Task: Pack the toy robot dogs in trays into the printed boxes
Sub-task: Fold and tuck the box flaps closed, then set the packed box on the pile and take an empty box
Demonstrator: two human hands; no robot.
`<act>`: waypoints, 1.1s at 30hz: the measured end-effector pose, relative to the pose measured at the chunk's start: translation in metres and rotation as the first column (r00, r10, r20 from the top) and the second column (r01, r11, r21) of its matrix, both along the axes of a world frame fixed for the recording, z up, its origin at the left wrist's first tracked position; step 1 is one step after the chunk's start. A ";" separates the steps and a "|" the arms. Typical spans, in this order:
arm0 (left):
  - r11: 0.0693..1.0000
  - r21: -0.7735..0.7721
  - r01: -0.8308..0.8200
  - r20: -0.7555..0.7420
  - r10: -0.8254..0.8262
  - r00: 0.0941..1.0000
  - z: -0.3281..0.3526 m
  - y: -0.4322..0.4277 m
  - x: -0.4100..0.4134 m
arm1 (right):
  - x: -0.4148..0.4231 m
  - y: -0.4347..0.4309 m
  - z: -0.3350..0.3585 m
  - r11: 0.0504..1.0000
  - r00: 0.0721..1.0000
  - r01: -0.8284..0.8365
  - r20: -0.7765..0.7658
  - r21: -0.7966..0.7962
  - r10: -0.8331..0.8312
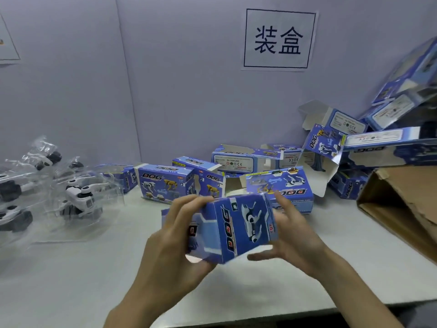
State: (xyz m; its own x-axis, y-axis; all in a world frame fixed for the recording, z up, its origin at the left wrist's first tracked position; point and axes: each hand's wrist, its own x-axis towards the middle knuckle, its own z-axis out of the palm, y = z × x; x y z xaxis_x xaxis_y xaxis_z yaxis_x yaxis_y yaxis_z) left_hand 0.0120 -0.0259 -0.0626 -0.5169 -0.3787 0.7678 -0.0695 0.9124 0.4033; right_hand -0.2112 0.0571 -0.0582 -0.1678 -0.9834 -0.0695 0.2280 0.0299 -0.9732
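I hold a blue printed "DOG" box (238,229) above the white table, tilted, between both hands. My left hand (175,235) grips its left end, fingers curled over the top edge. My right hand (290,230) clasps the right end, thumb underneath. Whether the box holds a toy cannot be seen. White and black toy robot dogs in clear plastic trays (80,197) lie at the left of the table, apart from my hands.
Several more printed boxes (165,182), some with open flaps, lie along the wall and pile up at the right (326,143). A brown cardboard carton (402,204) lies at the right edge. A paper sign (279,39) hangs on the wall. The table edge (260,313) runs close to me.
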 end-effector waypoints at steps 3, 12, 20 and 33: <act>0.964 -0.262 -0.048 0.142 0.088 0.986 -0.003 0.009 -0.014 | -0.015 0.022 -0.007 0.999 1.000 -0.027 0.017 0.033 0.027; 1.000 0.010 0.024 0.187 -0.026 0.982 -0.060 -0.003 -0.044 | -0.053 0.085 -0.033 0.822 0.862 0.507 0.159 -0.260 -0.482; 0.941 0.304 -0.149 0.386 0.021 0.922 -0.100 -0.024 -0.038 | -0.144 0.079 -0.022 0.325 0.331 0.834 -0.069 -0.445 -0.941; 0.972 0.164 -0.167 0.519 0.059 0.852 -0.100 -0.017 -0.034 | -0.129 -0.029 -0.056 0.604 0.595 0.795 -0.131 -0.046 -0.793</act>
State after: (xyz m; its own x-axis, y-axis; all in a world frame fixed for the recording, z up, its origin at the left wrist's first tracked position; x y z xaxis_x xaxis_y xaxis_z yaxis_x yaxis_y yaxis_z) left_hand -0.0222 -0.0428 -0.1623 -0.7578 -0.5724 0.3131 -0.4112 0.7916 0.4519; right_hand -0.3406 0.0277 -0.1146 -0.8900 -0.4559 -0.0019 0.0470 -0.0876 -0.9951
